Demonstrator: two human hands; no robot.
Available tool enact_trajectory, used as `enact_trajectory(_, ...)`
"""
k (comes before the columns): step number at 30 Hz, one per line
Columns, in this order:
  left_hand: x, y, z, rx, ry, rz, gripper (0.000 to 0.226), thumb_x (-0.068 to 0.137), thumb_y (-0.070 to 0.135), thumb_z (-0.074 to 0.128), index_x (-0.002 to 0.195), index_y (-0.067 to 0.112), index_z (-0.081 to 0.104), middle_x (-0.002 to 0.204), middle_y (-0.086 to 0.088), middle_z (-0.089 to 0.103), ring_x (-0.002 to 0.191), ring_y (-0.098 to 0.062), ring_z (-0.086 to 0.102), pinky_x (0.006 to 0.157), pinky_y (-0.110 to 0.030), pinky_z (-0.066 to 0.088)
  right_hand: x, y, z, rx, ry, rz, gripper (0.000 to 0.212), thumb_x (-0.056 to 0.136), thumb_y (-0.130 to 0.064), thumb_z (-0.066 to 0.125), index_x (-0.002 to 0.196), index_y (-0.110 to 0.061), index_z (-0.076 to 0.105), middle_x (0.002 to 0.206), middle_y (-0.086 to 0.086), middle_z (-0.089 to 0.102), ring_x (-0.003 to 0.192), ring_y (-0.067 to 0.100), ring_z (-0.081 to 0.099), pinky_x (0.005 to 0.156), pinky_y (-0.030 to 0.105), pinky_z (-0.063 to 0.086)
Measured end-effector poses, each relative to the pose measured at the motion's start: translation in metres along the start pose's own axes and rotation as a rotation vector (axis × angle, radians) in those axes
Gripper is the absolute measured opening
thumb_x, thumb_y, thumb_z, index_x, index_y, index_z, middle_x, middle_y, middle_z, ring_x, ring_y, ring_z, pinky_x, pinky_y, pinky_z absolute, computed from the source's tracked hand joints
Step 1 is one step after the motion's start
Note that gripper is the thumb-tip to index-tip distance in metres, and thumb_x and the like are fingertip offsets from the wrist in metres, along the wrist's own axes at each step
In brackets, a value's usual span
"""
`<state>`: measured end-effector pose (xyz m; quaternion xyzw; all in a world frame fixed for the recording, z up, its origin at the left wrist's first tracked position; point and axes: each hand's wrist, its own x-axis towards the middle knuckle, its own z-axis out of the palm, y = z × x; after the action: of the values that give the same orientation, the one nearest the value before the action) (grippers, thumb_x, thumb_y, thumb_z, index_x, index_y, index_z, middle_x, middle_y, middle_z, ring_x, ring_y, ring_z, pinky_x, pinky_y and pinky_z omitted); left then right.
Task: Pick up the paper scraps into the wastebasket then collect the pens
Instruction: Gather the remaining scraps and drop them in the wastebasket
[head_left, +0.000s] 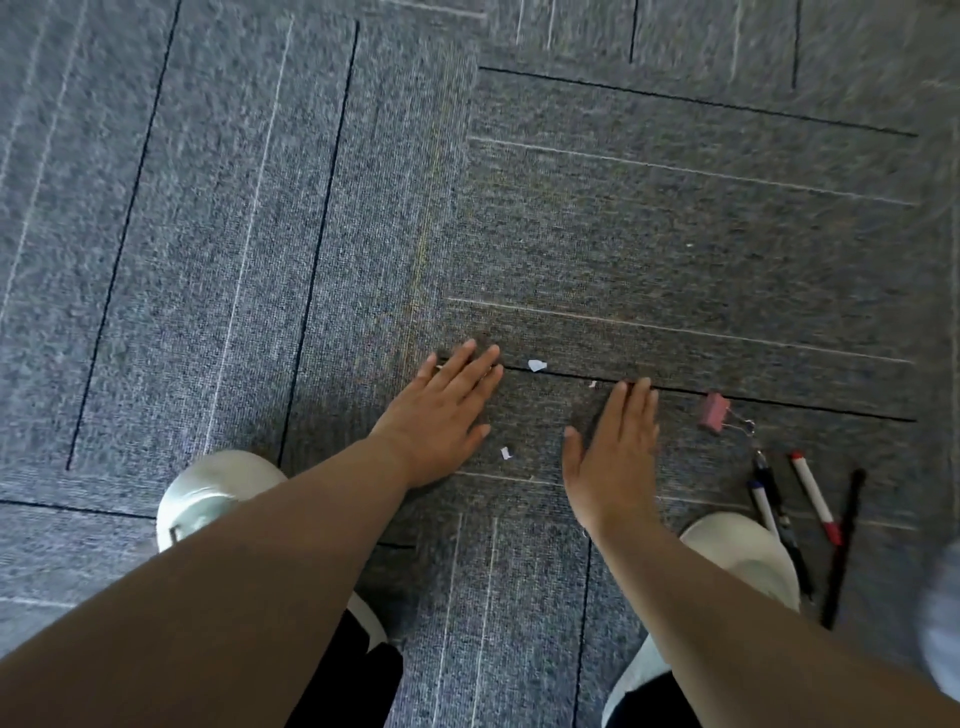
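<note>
L hand (447, 410) & R hand (613, 457) flat, empty, by jagged paper scraps (536, 365) on nubby carpet (675, 234)

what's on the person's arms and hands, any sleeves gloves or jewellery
The left hand and right hand are bare, with no gloves. The left forearm and right forearm are uncovered as far as the frame shows, so no sleeve is in view. No watch or ring shows, though blur could hide something small.

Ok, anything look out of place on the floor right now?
Yes: paper scraps litter the carpet; pens and a binder clip lie strewn by the right shoe.
</note>
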<state>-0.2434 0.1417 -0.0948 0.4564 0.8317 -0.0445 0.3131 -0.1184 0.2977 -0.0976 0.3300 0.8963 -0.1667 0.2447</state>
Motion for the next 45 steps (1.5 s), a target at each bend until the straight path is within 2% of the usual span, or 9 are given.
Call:
enact_trajectory(10,-0.02,-0.003,0.011,0.029,0.032,0.01,0.061,0.099,0.037,0.017,0.136,0.008,-0.022,0.149,-0.003,-0.028,0.132,-0.015,-0.03,0.109,-0.03,-0.013,0.004,-0.032,-0.004,-0.049,-0.131,-0.56,0.063,0.1,-0.03,0.022,0.138,-0.013,-0.024,0.145,0.002,-0.034,0.136,0.015,-0.027,0.116,0.03,0.002)
enact_trajectory(15,-0.03,-0.015,0.004,0.1,0.215,0.04,0.055,0.091,0.033,0.031,0.138,0.006,0.035,0.144,-0.011,0.038,0.135,-0.027,0.034,0.107,-0.042,0.017,0.02,-0.034,-0.021,-0.01,0.021,-0.577,0.065,0.096,-0.015,0.036,0.146,-0.011,-0.006,0.155,0.002,-0.012,0.138,0.012,-0.013,0.116,0.031,0.006)
enact_trajectory(19,-0.024,-0.019,0.005,-0.037,0.151,-0.148,0.066,0.097,0.039,0.028,0.145,0.011,-0.007,0.155,-0.007,-0.013,0.141,-0.023,-0.015,0.108,-0.037,-0.014,0.035,-0.041,-0.033,-0.239,-0.119,-0.722,0.063,0.097,-0.018,0.034,0.146,-0.017,-0.005,0.152,-0.004,-0.018,0.136,0.011,-0.021,0.115,0.031,0.011)
enact_trajectory(24,-0.027,-0.008,0.018,-0.029,0.046,-0.05,0.064,0.098,0.038,0.022,0.144,0.01,-0.012,0.153,-0.007,-0.021,0.134,-0.016,-0.027,0.113,-0.033,-0.009,0.01,-0.026,-0.021,-0.225,-0.106,-0.796,0.05,0.088,-0.021,0.044,0.137,-0.01,0.04,0.147,0.008,0.036,0.135,0.025,0.034,0.092,0.04,0.051)
enact_trajectory(27,-0.035,-0.004,0.023,0.034,0.118,0.072,0.06,0.093,0.037,0.023,0.145,0.008,0.013,0.154,-0.012,0.015,0.142,-0.025,0.011,0.115,-0.043,0.016,0.008,-0.006,-0.015,-0.211,0.035,-0.803,0.047,0.082,-0.022,0.05,0.126,-0.007,0.049,0.129,0.015,0.055,0.112,0.032,0.057,0.089,0.046,0.052)
enact_trajectory(33,-0.033,-0.006,0.017,-0.037,0.13,-0.257,0.079,0.089,0.059,0.032,0.146,0.015,-0.001,0.154,-0.005,0.001,0.14,-0.027,0.003,0.115,-0.045,0.002,0.022,0.001,-0.021,-0.298,-0.002,-0.594,0.083,0.088,-0.061,0.021,0.145,-0.007,-0.007,0.151,0.007,-0.015,0.14,0.022,-0.011,0.112,0.034,-0.006)
enact_trajectory(36,-0.037,0.005,0.019,-0.029,0.151,-0.172,0.07,0.092,0.05,0.036,0.146,0.014,0.011,0.151,-0.005,0.014,0.136,-0.025,0.017,0.113,-0.042,0.016,0.011,-0.005,-0.017,-0.326,-0.119,-0.656,0.095,0.08,-0.069,0.023,0.14,-0.01,-0.021,0.145,0.004,-0.029,0.135,0.019,-0.025,0.113,0.033,-0.001)
enact_trajectory(41,-0.04,0.015,0.028,-0.047,0.27,-0.109,0.058,0.076,0.033,0.071,0.126,0.01,0.052,0.118,-0.01,0.057,0.103,-0.031,0.058,0.086,-0.044,0.049,-0.008,-0.016,0.006,-0.203,-0.009,-0.728,0.073,0.082,-0.047,0.05,0.137,-0.002,0.036,0.143,0.015,0.038,0.133,0.033,0.035,0.082,0.043,0.054)
enact_trajectory(45,-0.032,0.012,0.019,-0.072,0.25,-0.247,0.074,0.088,0.05,0.047,0.145,0.015,0.016,0.142,-0.008,0.029,0.125,-0.029,0.034,0.105,-0.042,0.028,-0.004,-0.015,0.006,-0.208,0.155,-0.749,0.07,0.075,-0.047,0.06,0.127,-0.002,0.048,0.121,0.016,0.057,0.104,0.032,0.059,0.08,0.041,0.054)
